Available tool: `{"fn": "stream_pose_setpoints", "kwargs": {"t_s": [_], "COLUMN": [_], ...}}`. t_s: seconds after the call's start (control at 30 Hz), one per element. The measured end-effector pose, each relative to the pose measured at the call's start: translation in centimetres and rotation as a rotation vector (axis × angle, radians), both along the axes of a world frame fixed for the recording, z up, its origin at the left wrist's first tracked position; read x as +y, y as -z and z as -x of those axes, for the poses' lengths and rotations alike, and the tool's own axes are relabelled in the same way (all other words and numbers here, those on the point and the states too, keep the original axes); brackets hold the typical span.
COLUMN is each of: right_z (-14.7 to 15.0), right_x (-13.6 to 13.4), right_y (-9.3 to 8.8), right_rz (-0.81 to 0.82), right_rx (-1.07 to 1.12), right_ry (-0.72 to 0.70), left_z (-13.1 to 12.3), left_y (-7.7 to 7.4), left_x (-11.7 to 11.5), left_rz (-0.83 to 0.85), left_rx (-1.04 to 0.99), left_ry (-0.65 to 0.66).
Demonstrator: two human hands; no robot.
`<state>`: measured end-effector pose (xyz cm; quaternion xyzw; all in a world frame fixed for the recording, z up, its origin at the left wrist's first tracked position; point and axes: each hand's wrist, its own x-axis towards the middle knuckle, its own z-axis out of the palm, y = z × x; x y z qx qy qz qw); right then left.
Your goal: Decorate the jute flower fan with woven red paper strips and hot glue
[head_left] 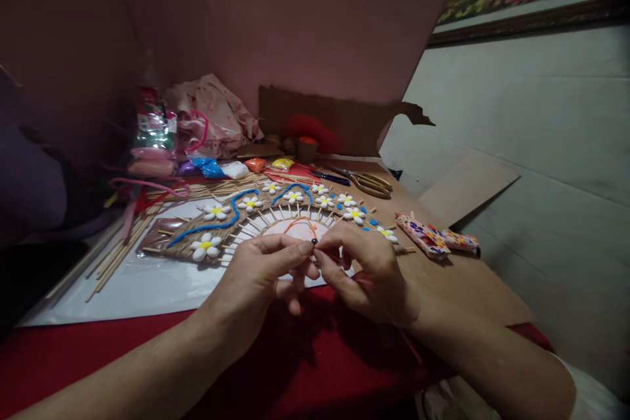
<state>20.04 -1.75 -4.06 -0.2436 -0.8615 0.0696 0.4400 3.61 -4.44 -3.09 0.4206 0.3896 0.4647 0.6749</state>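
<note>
A small dark bead (314, 241) sits between the fingertips of both hands, with a loop of thin orange cord (301, 219) rising from it. My left hand (273, 269) pinches at the bead with thumb and forefinger, its other fingers loosely curled. Closed in a pinch against the bead's other side, my right hand (367, 269) seems to grip the cord, though its fingers partly cover it. Just beyond the hands lies a half-round frame wrapped in brown twine (226, 226), with sticks radiating through it. White flowers with yellow centres (205, 247) and a blue wavy strip (236, 210) decorate it.
Scissors (369, 182) and a dark-handled cutter (332, 178) lie behind. Flower-patterned glue gun-like thing (433, 236) rests on cardboard (462, 282) at right. Loose sticks (111, 249), bagged coloured clay (207, 167) and pink cloth (211, 111) are at left. Red cloth (285, 367) covers the near edge.
</note>
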Motion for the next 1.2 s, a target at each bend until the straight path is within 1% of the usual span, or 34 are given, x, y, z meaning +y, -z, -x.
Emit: {"fn": "stream_pose_setpoints", "kwargs": {"t_s": [0.1, 0.2, 0.27, 0.43, 0.5, 0.6, 0.7, 0.83, 1.03, 1.1, 1.2], "right_z": [-0.2, -0.5, -0.8, -1.4, -1.5, -1.6, -1.5, -1.4, -1.4, -1.2, -0.9], "right_x": [0.4, 0.8, 1.0, 1.1, 1.2, 1.3, 1.1, 1.0, 1.1, 1.0, 0.7], "right_y": [0.0, -0.1, -0.5, -2.2, -2.5, -2.7, -2.7, -2.6, -1.6, -1.4, -1.3], "right_rz": [0.147, 0.235, 0.293, 0.570, 0.653, 0.714, 0.701, 0.578, 0.431, 0.372, 0.332], "right_rx": [0.043, 0.046, 0.025, -0.101, -0.114, -0.095, -0.036, 0.064, 0.126, 0.144, 0.157], "right_ry": [-0.045, -0.097, -0.138, -0.305, -0.363, -0.381, -0.335, -0.244, -0.260, -0.263, -0.251], "left_z": [0.1, 0.3, 0.5, 0.9, 1.0, 1.0, 0.8, 0.5, 0.4, 0.5, 0.5], "left_y": [0.0, -0.1, -0.1, -0.3, -0.3, -0.3, -0.3, -0.5, -0.6, -0.5, -0.3], "left_x": [-0.2, -0.2, 0.0, 0.4, 0.5, 0.4, 0.4, 0.3, 0.3, 0.3, 0.3], "left_rz": [0.019, 0.056, 0.096, 0.235, 0.283, 0.282, 0.235, 0.207, 0.184, 0.165, 0.137], "left_rx": [-0.006, -0.006, -0.005, -0.040, -0.064, -0.082, -0.083, -0.088, -0.117, -0.141, -0.162], "left_ry": [0.021, 0.064, 0.116, 0.294, 0.356, 0.378, 0.318, 0.249, 0.140, 0.135, 0.129]}}
